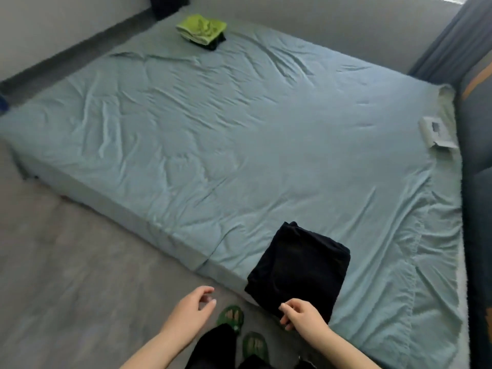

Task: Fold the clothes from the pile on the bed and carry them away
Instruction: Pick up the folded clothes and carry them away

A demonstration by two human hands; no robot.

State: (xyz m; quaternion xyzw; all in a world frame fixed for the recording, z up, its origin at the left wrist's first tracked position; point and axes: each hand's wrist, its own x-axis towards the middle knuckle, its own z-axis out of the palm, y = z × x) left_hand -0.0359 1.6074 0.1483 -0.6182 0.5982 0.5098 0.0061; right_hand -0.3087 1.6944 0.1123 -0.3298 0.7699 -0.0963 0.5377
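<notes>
At the bed's (239,134) near edge the folded garment (298,265) looks soft, light and floppy, probably best scooped from underneath, while left hand (191,310) and right hand (300,315) hover relaxed and empty.

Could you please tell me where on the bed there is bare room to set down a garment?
The middle of the bed is bare, bordered by the green stack at the far corner, the white box at the right edge and the black garment at the near edge. Only there is it crowded, with the right hand at the garment.
</notes>
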